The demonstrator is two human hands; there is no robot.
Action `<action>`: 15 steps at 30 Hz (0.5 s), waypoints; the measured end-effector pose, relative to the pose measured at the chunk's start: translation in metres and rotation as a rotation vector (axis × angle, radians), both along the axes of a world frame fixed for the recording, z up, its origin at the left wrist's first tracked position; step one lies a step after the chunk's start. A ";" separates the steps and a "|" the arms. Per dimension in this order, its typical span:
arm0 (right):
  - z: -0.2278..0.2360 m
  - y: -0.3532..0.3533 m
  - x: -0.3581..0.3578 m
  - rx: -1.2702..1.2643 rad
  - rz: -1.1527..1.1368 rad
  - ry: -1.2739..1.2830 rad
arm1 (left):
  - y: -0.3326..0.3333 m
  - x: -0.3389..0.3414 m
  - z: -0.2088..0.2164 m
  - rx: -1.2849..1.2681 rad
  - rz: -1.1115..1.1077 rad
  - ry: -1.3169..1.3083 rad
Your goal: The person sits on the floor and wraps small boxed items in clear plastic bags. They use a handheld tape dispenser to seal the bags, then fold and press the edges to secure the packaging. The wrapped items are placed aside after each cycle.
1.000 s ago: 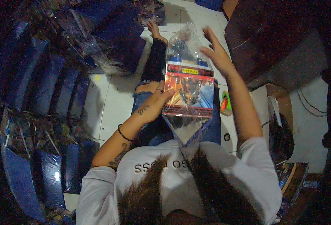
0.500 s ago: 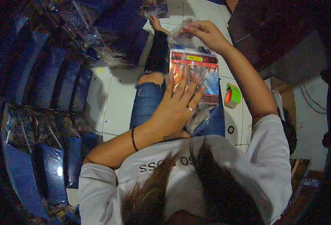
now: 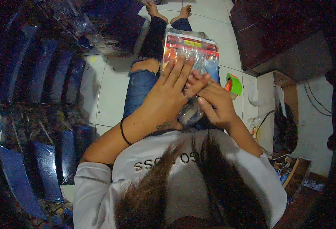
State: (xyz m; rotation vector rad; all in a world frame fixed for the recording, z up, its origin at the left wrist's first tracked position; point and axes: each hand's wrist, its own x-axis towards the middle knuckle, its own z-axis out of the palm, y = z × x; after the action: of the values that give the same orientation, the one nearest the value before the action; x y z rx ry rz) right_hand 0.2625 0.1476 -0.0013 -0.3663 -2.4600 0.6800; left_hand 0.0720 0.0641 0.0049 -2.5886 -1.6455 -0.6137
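Note:
A clear plastic-wrapped package [image 3: 190, 45] with a red, orange and blue printed front rests on my lap. My left hand [image 3: 171, 82] lies flat across its face, fingers stretched toward the far end. My right hand [image 3: 215, 99] is laid over the package's near right part, fingers extended and thumb apart, its fingertips meeting those of my left hand. Loose clear film [image 3: 190, 113] bunches below the hands at the near end. What lies under my palms is hidden.
A green and orange tape roll [image 3: 233, 86] sits on the white tiled floor [image 3: 109, 82] to the right. Rows of blue plastic-wrapped packs [image 3: 46, 164] stand at the left. Beyond the tape is an open-fronted box [image 3: 267, 86]; a dark cabinet [image 3: 272, 34] stands far right.
My right hand has let go of the film at the package's far end and come down beside my left hand. The package has shifted slightly left, and its far-end film now lies lower.

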 end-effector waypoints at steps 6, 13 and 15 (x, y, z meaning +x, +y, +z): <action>-0.132 0.120 0.102 0.066 -1.236 -0.241 | -0.004 0.000 0.000 -0.028 -0.030 0.035; -0.228 0.185 0.187 -0.361 -1.266 -0.734 | 0.001 0.001 -0.015 0.048 -0.004 0.073; -0.158 0.178 0.184 -0.442 -1.233 -0.379 | 0.005 0.002 -0.017 0.169 0.023 0.270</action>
State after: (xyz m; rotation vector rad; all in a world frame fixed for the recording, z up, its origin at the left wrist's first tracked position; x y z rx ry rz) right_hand 0.4467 0.3254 -0.1593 -2.0705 -1.7903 0.5725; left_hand 0.0737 0.0687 -0.0120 -2.4051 -1.4696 -0.3636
